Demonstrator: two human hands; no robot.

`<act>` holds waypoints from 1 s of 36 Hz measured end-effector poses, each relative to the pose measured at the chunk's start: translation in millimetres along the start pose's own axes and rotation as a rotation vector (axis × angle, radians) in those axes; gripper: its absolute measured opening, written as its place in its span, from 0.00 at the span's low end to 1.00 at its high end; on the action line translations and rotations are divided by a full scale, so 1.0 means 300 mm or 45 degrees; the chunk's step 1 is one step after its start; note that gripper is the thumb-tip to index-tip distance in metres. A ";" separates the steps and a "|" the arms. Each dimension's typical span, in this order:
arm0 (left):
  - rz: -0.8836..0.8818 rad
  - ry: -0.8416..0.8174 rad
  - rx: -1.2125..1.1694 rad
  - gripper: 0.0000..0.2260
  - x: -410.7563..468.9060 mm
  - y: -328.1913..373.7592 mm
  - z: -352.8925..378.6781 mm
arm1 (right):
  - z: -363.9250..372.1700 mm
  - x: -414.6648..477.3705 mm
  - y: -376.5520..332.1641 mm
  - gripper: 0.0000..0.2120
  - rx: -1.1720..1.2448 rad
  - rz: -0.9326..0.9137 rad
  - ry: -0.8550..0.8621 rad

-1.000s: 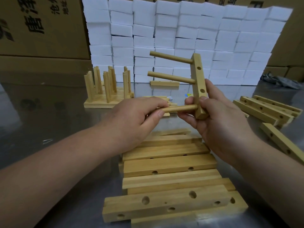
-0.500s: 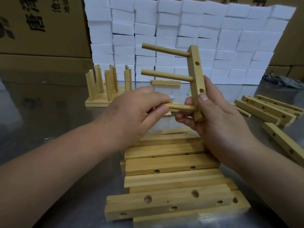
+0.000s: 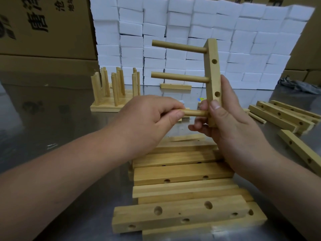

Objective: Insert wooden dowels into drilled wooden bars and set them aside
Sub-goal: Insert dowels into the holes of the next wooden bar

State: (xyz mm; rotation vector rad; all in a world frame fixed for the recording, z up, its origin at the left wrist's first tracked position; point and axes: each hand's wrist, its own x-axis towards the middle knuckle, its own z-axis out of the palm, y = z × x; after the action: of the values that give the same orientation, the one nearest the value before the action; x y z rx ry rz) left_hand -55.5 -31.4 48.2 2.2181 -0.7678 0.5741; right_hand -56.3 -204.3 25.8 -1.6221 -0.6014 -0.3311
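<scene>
Steel counter [image 3: 52, 122] in some warehouse, cardboard boxes [image 3: 43, 32] and a wall of white blocks [image 3: 191, 23] at the back. Vs half a sec ago: left hand [image 3: 147, 122] is closer to the bar [image 3: 212, 75], so less of the 3rd dowel [image 3: 192, 113] shows btw them, i.e. it's gone deeper into the bottom hole. Left fingers pinch its free end. Right hand [image 3: 231, 129] has its fingers curled round the bar's lower end, holding it upright in the air over the blank bars [image 3: 182, 173]. Upper 2 dowels [image 3: 178, 77] already seated. So imo this bar's nearly done, then goes aside, prob w/ the finished ones [image 3: 112, 91] rear left. Writing: big black Chinese chars on the boxes, cropped, one looks like 唐. No brand I can read.
</scene>
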 end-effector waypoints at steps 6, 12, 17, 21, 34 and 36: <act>-0.178 -0.105 -0.152 0.08 0.003 0.018 -0.002 | 0.000 -0.005 -0.004 0.28 -0.049 -0.010 0.014; -0.190 -0.055 -0.195 0.07 0.011 0.012 0.003 | 0.000 0.002 -0.007 0.29 -0.101 0.024 0.107; -0.141 -0.042 -0.038 0.19 0.007 -0.007 -0.012 | -0.022 0.036 0.010 0.23 0.010 0.190 0.346; -0.220 0.227 -0.178 0.11 0.022 -0.060 -0.043 | -0.081 0.070 -0.020 0.11 0.246 0.293 0.505; -0.368 0.080 -0.427 0.21 0.046 -0.168 -0.022 | -0.119 0.061 -0.025 0.18 0.592 0.827 -0.171; -0.338 0.038 -0.516 0.15 0.042 -0.160 -0.018 | -0.118 0.060 -0.025 0.19 0.585 0.851 -0.258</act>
State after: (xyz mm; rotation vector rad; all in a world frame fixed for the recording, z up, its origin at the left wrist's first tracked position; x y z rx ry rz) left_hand -15.3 -4.5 36.4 1.8884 -0.5083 0.2888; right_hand -41.1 -235.3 46.9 -1.3200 -0.2288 0.4410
